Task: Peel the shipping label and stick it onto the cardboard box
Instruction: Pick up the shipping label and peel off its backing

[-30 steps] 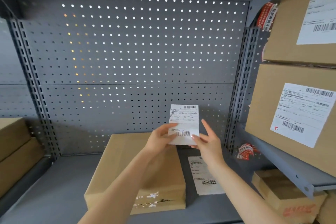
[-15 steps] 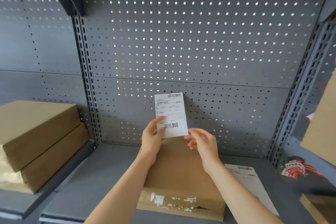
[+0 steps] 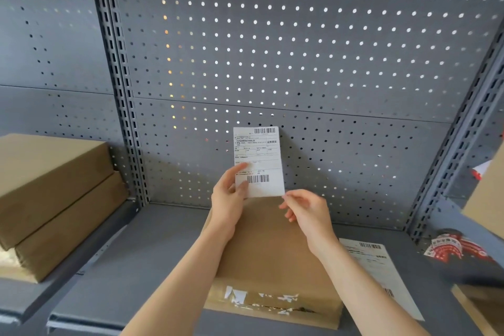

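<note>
A white shipping label (image 3: 259,155) with two barcodes stands upright in the air in front of the pegboard. My left hand (image 3: 227,199) pinches its lower left edge between thumb and fingers. My right hand (image 3: 305,209) has its fingertips at the label's lower right corner; whether they grip it is unclear. Below both hands a flat cardboard box (image 3: 272,254) lies on the grey shelf, with torn tape scraps on its near side. My forearms hide part of its top.
A second label sheet (image 3: 381,270) lies on the shelf (image 3: 136,267) right of the box. Two stacked cardboard boxes (image 3: 51,199) stand at the left. Red-printed tape (image 3: 447,248) and more boxes (image 3: 485,199) are at the right edge. The pegboard wall (image 3: 300,49) closes the back.
The view has swung left, bringing the left stack into sight and pushing the right boxes out. My right hand slid from the label's side down to its lower right corner.
</note>
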Available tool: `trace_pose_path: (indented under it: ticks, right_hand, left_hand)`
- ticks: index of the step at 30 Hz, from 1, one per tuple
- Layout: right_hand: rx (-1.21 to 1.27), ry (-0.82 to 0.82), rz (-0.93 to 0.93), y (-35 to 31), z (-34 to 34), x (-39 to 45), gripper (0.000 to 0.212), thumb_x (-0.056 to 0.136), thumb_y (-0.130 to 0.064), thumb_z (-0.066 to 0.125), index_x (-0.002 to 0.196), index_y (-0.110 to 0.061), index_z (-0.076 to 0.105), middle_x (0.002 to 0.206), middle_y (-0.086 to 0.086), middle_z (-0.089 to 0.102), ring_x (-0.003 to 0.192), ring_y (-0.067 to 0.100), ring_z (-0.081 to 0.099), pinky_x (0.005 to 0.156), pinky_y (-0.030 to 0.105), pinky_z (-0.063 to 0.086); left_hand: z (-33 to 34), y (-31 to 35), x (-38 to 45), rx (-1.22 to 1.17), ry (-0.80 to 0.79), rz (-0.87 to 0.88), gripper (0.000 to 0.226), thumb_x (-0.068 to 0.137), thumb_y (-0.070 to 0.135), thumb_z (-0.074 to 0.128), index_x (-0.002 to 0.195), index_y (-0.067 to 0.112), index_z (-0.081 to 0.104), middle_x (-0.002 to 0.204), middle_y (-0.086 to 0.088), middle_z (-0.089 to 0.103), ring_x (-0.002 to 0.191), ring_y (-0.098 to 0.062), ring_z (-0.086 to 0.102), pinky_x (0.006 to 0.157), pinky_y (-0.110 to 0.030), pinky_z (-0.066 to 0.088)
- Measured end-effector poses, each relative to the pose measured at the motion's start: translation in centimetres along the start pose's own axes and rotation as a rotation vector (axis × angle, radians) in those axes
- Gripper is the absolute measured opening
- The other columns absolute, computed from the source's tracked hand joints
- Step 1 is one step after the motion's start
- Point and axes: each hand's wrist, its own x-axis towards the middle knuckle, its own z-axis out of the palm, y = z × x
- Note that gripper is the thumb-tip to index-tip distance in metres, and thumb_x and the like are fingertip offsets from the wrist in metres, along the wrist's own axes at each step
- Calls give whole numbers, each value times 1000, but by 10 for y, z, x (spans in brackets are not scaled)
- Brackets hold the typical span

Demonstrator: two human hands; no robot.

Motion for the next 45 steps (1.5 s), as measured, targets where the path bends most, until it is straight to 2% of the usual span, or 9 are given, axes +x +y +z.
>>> trace_pose_path:
  ticks: [5,8,13,16,20,31,37,42,45]
  right_hand:
    - [-23,-8,-28,1,-1,0,10,88,-7,59,84,-9,68,70,3,70,53,11,54,55,25,46]
    - [-63,-36,-65,1,-1,-2,14,89,-9,58,83,-17,67,70,-3,70,56,7,56,58,24,47]
    - [-186,-80,-141,2,1,-3,22,89,-17,59,77,-35,65,73,-11,73,70,4,64,70,33,51]
    - [-225,-96,-172,2,0,-3,19,88,-20,59,79,-35,67,79,-14,72,78,0,63,75,29,50]
    - [-224,-101,-184,0,-1,-4,13,88,-22,61,83,-30,69,88,-16,69,86,-4,60,74,17,46]
    - [-216,-88,-186,3,-1,-3,12,88,-23,61,82,-29,68,88,-18,68,88,-5,57,72,13,43]
    - [-50,141,-55,4,-2,2,13,90,-16,56,82,-22,64,92,5,66,83,19,64,72,28,49]
    - [-25,-15,-43,-2,-1,-3,23,89,-45,56,94,-25,67,90,-7,68,85,9,63,78,26,49]
    - [-53,-57,-71,-1,0,-5,16,83,-44,64,85,-29,68,80,-13,70,81,3,63,77,24,47]
  left_hand:
    - [0,-1,0,128,-3,38,44,89,5,53,108,43,63,126,9,62,107,-12,61,96,-37,50]
    - [3,-3,0,442,23,219,41,84,6,62,113,35,64,144,-2,42,123,-19,45,102,-35,40]
    - [11,3,-8,466,-155,243,10,79,21,75,88,23,76,102,9,65,89,4,57,82,-10,42]
    - [11,6,-10,446,-219,186,7,77,24,77,83,22,77,79,9,73,69,0,63,75,-18,51]
    - [11,9,-12,376,-232,112,6,77,22,77,80,17,79,61,-4,67,53,-3,52,60,-12,45]
    - [10,1,-8,301,-193,31,15,86,24,67,83,13,78,83,3,76,78,-8,69,68,-19,51]
    - [8,1,-7,259,-110,9,17,93,27,55,86,16,66,86,3,74,81,-7,70,82,-28,55]
    - [8,0,-7,268,-154,9,16,91,30,57,85,19,67,80,2,76,81,-10,72,88,-43,55]
    - [8,0,-7,260,-184,26,16,90,26,59,85,16,70,80,3,76,82,-11,72,90,-44,54]
